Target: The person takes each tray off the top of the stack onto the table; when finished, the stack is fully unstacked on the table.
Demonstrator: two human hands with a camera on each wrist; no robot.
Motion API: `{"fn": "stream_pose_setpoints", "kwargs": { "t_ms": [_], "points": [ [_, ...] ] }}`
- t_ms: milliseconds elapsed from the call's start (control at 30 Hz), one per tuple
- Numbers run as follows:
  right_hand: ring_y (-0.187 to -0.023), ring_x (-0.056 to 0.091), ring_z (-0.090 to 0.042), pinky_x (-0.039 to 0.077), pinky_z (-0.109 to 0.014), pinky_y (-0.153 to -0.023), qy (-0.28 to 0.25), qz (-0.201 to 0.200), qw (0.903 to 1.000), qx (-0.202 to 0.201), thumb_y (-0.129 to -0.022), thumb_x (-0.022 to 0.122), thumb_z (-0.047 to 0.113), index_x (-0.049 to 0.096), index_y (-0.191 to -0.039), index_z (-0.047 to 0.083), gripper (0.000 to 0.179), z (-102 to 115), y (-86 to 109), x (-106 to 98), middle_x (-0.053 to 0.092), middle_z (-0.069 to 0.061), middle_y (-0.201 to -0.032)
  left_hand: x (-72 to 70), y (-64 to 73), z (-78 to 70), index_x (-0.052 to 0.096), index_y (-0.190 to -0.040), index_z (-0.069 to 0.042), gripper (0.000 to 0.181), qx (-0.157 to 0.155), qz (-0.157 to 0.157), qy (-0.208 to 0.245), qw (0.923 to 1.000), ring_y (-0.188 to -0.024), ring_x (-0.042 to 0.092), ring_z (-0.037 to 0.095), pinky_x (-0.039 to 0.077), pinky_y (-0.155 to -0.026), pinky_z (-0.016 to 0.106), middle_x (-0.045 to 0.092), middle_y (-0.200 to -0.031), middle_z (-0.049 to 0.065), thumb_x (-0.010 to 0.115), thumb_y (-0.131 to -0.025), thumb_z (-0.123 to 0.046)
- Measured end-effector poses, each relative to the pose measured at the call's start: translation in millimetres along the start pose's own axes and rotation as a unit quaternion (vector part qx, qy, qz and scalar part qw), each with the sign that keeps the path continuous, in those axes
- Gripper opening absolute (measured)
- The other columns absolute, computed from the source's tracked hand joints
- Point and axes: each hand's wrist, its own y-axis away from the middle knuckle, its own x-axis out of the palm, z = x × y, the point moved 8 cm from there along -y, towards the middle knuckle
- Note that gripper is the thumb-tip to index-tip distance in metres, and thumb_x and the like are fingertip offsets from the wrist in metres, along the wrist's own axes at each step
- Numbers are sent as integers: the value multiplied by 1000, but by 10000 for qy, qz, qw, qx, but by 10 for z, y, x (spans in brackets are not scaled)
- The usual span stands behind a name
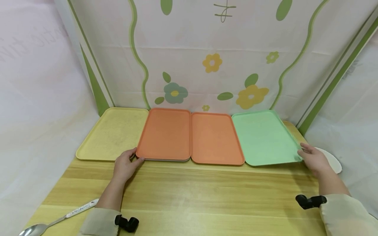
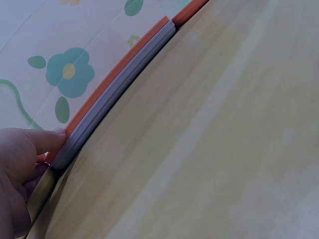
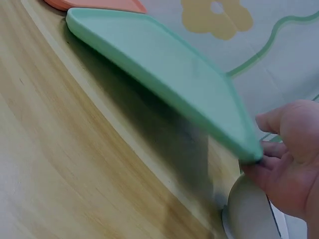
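My left hand is at the front left corner of the left orange tray, its thumb on the rim and its fingers round the corner. Beneath that tray lies a grey tray, whose edge shows in the left wrist view. A green tray is tilted, its right side raised off the table. My right hand holds it by the front right corner, with fingers under the edge and the thumb above, as the right wrist view shows. Between them sits a second orange tray.
A yellow tray lies at the far left of the row. Behind the right hand stands a white rounded dish. A metal spoon with a patterned handle lies front left. A printed cloth hangs behind the wooden table.
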Motion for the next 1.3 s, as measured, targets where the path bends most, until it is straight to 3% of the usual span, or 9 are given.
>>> {"fn": "stream_pose_setpoints", "kwargs": {
  "t_ms": [100,200,267,300,433,500,567,900,1300],
  "points": [
    [-140,17,-56,27,-61,-114,244,-86,9996,-96,-104,32,46,6,-155,-4,76,94,11,17,14,-38,-154,-1,2,0,42,-145,5,64,-1,-3,12,10000,-136,40,45,34,-114,56,43,-146,29,66,-95,-25],
    [-141,19,-53,25,-54,-119,236,-197,9992,-243,-103,35,50,10,-155,-3,78,194,-1,45,18,-35,-155,1,4,2,42,-145,5,63,-13,2,28,10000,-137,40,45,34,-114,56,43,-147,29,66,-95,-25],
    [-141,22,-52,34,-39,-117,306,-194,9987,-345,-103,36,49,11,-155,-2,77,262,-15,83,20,-34,-155,4,5,3,42,-145,5,63,-19,7,30,10000,-137,39,45,34,-114,56,43,-147,29,65,-95,-25],
    [-141,23,-51,36,-38,-116,300,-174,9987,-387,-103,36,49,11,-156,-2,77,299,-20,110,21,-34,-155,5,6,3,42,-145,5,63,-22,8,33,10000,-137,39,45,34,-114,56,42,-147,29,65,-95,-25],
    [-141,23,-53,37,-50,-114,57,37,9986,-520,-104,37,46,9,-156,-1,76,436,-43,252,19,-34,-156,6,8,2,42,-145,5,63,-27,-3,36,10000,-137,39,45,34,-114,56,43,-147,29,66,-94,-25],
    [-142,19,-53,27,-66,-112,-225,179,9979,-574,-104,38,45,7,-156,-1,76,508,-47,329,15,-34,-157,4,9,1,42,-145,4,63,-20,-13,36,10000,-137,40,45,34,-114,56,43,-147,29,66,-94,-25],
    [-142,17,-53,23,-69,-112,-453,277,9967,-621,-104,39,43,6,-156,-1,76,580,-48,401,14,-34,-157,2,10,1,42,-145,4,63,-13,-20,37,10000,-136,40,45,35,-114,56,43,-147,29,66,-94,-25],
    [-145,21,-47,23,-63,-116,-830,394,9912,-951,-105,43,33,9,-157,3,69,971,-84,796,19,-29,-159,-6,13,2,42,-145,4,63,13,-38,14,10000,-136,41,45,35,-113,56,43,-146,29,66,-94,-25],
    [-145,28,-40,26,-54,-120,-1473,730,9777,-1308,-104,49,17,16,-156,2,64,1469,-58,1466,27,-28,-157,-5,12,-21,42,-145,5,63,32,-18,-8,10000,-136,40,46,34,-114,56,43,-146,30,65,-94,-24]
  ]
}}
